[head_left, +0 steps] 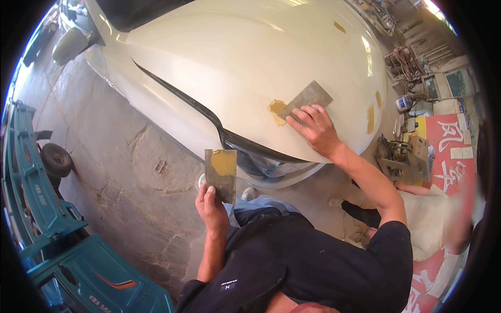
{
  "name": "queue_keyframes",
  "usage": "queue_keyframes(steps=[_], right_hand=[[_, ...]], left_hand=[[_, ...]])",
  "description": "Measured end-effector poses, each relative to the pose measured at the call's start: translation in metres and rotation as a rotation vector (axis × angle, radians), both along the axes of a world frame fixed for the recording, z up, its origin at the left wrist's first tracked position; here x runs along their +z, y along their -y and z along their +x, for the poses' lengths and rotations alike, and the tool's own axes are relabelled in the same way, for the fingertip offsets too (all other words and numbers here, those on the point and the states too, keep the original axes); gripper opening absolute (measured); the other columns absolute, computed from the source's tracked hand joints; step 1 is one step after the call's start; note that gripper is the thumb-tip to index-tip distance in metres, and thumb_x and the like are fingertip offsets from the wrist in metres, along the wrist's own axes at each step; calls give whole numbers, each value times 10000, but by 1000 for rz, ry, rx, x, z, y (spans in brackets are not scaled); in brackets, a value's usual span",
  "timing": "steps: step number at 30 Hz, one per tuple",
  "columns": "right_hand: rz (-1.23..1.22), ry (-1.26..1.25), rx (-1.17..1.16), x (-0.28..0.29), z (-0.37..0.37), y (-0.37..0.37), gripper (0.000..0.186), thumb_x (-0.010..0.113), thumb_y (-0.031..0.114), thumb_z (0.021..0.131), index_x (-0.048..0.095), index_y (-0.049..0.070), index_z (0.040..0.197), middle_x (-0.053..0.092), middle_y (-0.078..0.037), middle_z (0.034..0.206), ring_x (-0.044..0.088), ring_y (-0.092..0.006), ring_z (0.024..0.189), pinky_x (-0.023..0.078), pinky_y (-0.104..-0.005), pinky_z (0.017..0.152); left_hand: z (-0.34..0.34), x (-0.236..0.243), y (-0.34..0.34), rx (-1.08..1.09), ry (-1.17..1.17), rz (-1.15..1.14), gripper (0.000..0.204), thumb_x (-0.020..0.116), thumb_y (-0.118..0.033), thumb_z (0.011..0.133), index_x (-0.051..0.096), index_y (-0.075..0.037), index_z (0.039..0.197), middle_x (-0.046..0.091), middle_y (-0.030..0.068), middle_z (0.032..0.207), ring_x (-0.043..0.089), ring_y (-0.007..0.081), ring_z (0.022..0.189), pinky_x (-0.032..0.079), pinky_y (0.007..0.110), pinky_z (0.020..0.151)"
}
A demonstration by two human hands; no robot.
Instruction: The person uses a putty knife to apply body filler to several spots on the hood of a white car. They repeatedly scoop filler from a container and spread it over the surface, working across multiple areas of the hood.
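The right hand (316,130) is gripping a scraper (312,97) at the putty patch (275,106), one o'clock from centre; the left hand (212,206) is pinching a putty-smeared plate (226,183) at eight. Uneven pressure could be leaving ridges.

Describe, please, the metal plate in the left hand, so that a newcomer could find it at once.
Start from the pale car hood. Left of its headlight in the picture, the left hand holds a rectangular grey plate. Unlike the similar plate in the right hand, its visible face carries a broad patch of yellow-brown paste.
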State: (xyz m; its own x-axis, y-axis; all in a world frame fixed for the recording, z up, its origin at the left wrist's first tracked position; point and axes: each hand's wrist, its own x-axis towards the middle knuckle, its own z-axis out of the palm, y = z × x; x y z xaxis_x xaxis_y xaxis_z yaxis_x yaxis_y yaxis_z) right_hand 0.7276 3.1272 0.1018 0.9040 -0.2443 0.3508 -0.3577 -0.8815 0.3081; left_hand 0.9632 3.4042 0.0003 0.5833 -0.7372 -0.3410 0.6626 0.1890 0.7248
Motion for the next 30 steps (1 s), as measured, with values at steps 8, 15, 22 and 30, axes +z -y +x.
queue_keyframes(steps=[8,15,22,30], right_hand=[[4,53,38,17,18,9,408,667,34,833,751,144,1217,657,-35,1208,602,-248,1159,478,-458,1041],[28,-43,-14,4,12,1,415,662,42,842,743,147,1236,660,-40,1223,601,-252,1169,475,-463,1052],[73,-67,-151,11,-24,-40,426,645,44,859,749,174,1251,662,-34,1229,610,-249,1161,487,-486,1069],[26,101,-339,15,10,-39,537,634,-58,803,756,198,1259,661,-37,1251,612,-255,1202,486,-502,1096]], left_hand=[[12,5,5,53,54,-88,361,532,-119,1015,639,81,1296,727,109,1170,684,178,1054,515,310,964],[35,12,5,-53,-3,-101,362,540,-100,1023,641,90,1314,722,108,1192,674,167,1075,510,302,974],[80,21,31,-313,46,-138,360,546,-106,1033,655,99,1308,719,93,1189,649,143,1085,492,280,978],[106,39,66,-474,76,-176,371,543,-104,1032,658,100,1321,718,80,1194,623,123,1084,468,265,973]])
